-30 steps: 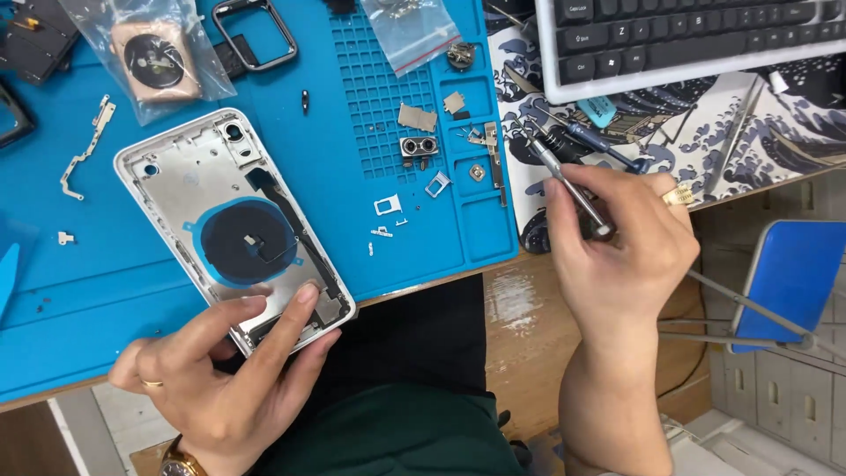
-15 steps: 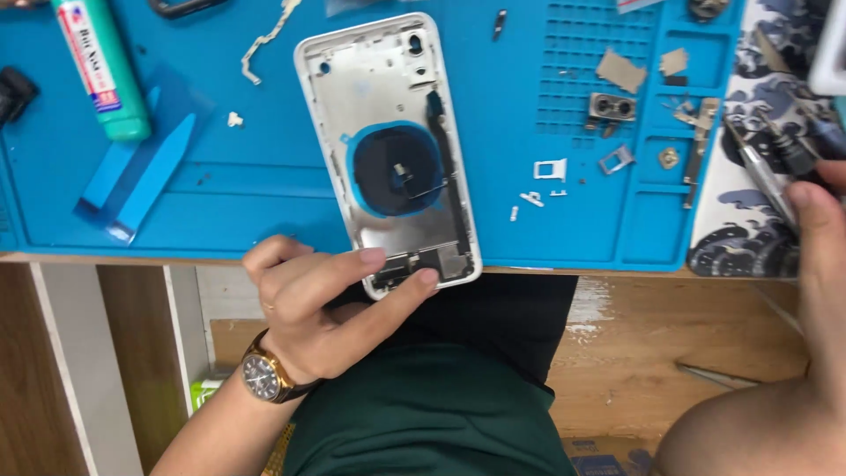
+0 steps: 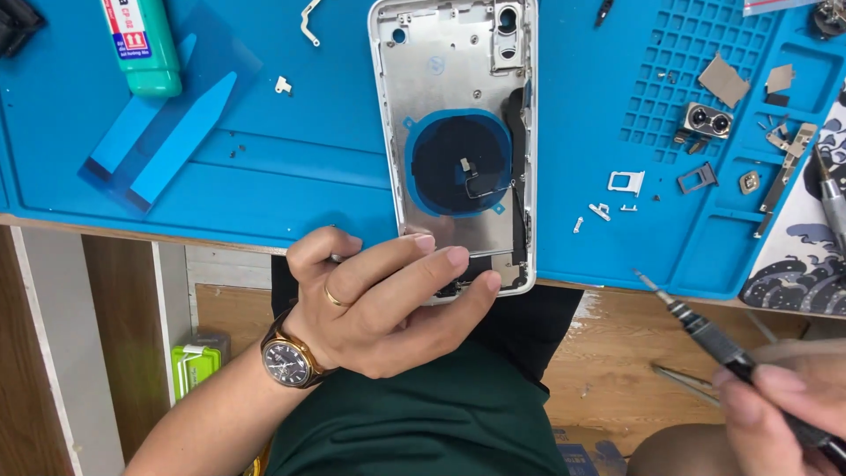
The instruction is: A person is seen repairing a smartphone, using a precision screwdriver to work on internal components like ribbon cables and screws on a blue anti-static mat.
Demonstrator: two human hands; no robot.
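Worktop mat (image 3: 291,176): blue repair mat covering the worktop, its near edge running across the frame just above the person's lap.
Phone housing (image 3: 458,141): opened silver back shell lying flat on the mat, long axis running away from the person; camera cut-out end points to the far side, bottom end overhangs the mat's near edge.
Coil (image 3: 460,166): dark round disc with a blue ring, at the middle of the housing.
Left hand (image 3: 379,304): grip closed on the housing's near end, fingertips pressed on its inner face.
Right hand (image 3: 784,401): at the lower right corner, grip pinching the screwdriver's handle.
Screwdriver (image 3: 705,330): slim dark shaft, tilted, tip pointing up-left toward the mat's near edge, off the housing.
Camera module (image 3: 707,121): twin-lens part on the mat, right of the housing.
SIM tray (image 3: 626,182): small white frame, between housing and module.
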